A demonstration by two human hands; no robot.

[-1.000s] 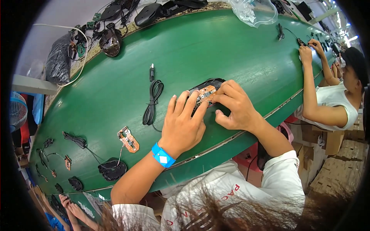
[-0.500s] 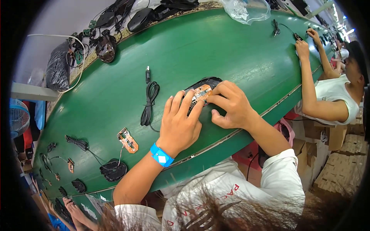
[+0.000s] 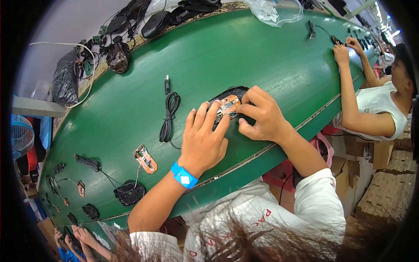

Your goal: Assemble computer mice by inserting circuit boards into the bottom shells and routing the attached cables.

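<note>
An orange circuit board point(image 3: 228, 105) sits in a black computer mouse base point(image 3: 227, 92) on the green table. My left hand point(image 3: 203, 139), with a blue band at the wrist, reaches in from the left. Its fingers are spread, and the tips press on the left part of the board. At the board's right edge my right hand point(image 3: 262, 115) has its fingers bent together. What lies between those fingertips is hidden. Left of my hands lies a coiled black cable point(image 3: 169, 113) with a USB plug point(image 3: 167, 85), its lower end running under my left hand.
Another circuit board point(image 3: 145, 159) is wired to a black shell point(image 3: 129, 194) at the left. More small boards and cables point(image 3: 89, 162) lie beyond. Mice and cables point(image 3: 156, 24) line the far ledge near a plastic bag point(image 3: 279, 12). A co-worker point(image 3: 375, 109) sits at the right.
My right hand has shifted slightly left at the board's edge, its fingers a little more bent. The left hand stays in place. At the lower left, other people's hands have moved.
</note>
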